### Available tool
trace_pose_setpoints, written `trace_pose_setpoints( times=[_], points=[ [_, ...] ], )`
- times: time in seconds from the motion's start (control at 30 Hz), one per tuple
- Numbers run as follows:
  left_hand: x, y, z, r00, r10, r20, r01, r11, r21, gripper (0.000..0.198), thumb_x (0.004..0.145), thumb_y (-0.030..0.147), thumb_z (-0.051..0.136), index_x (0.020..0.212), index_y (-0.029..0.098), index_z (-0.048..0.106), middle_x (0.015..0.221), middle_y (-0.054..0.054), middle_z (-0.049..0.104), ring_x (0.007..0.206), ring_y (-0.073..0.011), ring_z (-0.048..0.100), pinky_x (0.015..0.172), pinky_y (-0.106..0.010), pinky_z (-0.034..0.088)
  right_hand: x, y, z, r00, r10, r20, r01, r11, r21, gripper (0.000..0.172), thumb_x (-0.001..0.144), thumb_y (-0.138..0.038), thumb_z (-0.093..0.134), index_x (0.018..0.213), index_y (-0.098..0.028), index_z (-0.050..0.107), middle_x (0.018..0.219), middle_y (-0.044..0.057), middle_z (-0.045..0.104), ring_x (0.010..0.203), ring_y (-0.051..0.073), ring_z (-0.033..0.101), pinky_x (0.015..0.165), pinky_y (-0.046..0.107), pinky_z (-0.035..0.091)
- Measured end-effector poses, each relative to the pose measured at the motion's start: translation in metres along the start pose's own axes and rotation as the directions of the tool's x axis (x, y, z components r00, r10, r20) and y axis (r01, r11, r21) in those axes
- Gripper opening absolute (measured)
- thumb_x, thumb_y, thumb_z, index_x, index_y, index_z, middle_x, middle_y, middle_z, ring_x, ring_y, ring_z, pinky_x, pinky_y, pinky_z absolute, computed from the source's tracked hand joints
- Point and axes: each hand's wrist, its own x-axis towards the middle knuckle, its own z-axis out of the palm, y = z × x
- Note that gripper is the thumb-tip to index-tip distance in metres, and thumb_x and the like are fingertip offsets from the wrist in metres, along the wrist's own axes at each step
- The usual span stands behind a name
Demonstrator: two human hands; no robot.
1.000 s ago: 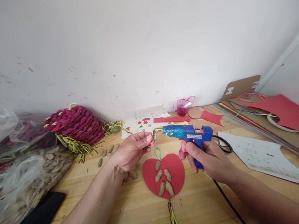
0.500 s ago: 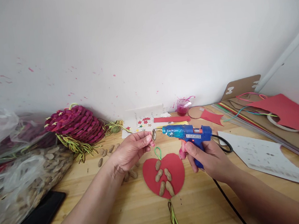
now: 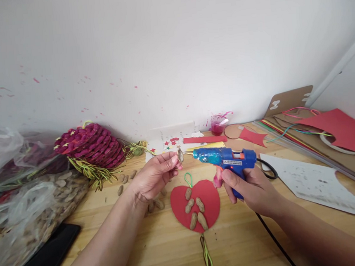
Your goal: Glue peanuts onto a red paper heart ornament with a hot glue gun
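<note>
Between the thumb and fingertips of my left hand is a peanut shell, its hollow side partly showing. My right hand is wrapped round the handle of a blue hot glue gun. The gun's metal nozzle points left at the shell, with a small gap between them. Below both hands a red paper heart lies on the table, with a green loop at its top and yellow and brown yarn strands at its bottom. Several peanuts sit on the heart.
Loose peanuts lie beside my left forearm. At the left are a bag of peanuts, a black flat object and a stack of magenta decorated pieces. A cup of pink paint stands by the wall. Cardboard and red paper lie right.
The glue gun's nozzle and the peanut shell have come slightly apart, and the shell has turned in my left fingers. The heart appears almost unmoved.
</note>
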Motion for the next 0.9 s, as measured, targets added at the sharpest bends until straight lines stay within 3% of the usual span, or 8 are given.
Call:
trace_pose_setpoints(
  times=[0.27, 0.47, 0.9],
  points=[
    [0.0006, 0.0005, -0.004, 0.999, 0.041, -0.004, -0.042, 0.998, -0.054, 0.042, 0.061, 0.04, 0.102, 0.076, 0.015, 0.071, 0.075, -0.002, 0.067, 0.072, -0.0106, 0.061, 0.065, -0.019, 0.049, -0.0015, 0.0042, 0.0016, 0.996, -0.07, 0.061, 0.071, 0.997, -0.017, 0.045, 0.1, -0.059, 0.06, 0.081, -0.018, 0.06, 0.077, 0.005, 0.067, 0.047, 0.009, 0.055, 0.045, 0.025, 0.044],
    [0.0024, -0.0006, -0.0035, 0.999, 0.052, -0.013, -0.052, 0.998, -0.039, 0.043, 0.06, 0.04, 0.103, 0.079, 0.014, 0.073, 0.074, -0.001, 0.067, 0.07, -0.0097, 0.06, 0.064, -0.019, 0.049, -0.0012, 0.0064, 0.0023, 0.993, -0.096, 0.068, 0.099, 0.994, -0.044, 0.037, 0.101, -0.055, 0.059, 0.09, -0.019, 0.061, 0.073, 0.001, 0.063, 0.049, 0.01, 0.054, 0.044, 0.024, 0.046],
    [0.0025, -0.0015, -0.0049, 0.998, 0.048, -0.028, -0.049, 0.998, -0.046, 0.042, 0.06, 0.038, 0.103, 0.081, 0.014, 0.075, 0.076, -0.001, 0.068, 0.071, -0.01, 0.061, 0.066, -0.02, 0.049, -0.0004, 0.0036, 0.0018, 0.994, -0.097, 0.048, 0.102, 0.986, -0.128, 0.038, 0.102, -0.053, 0.058, 0.083, -0.02, 0.059, 0.072, 0.002, 0.065, 0.048, 0.01, 0.053, 0.045, 0.026, 0.044]
  ],
)
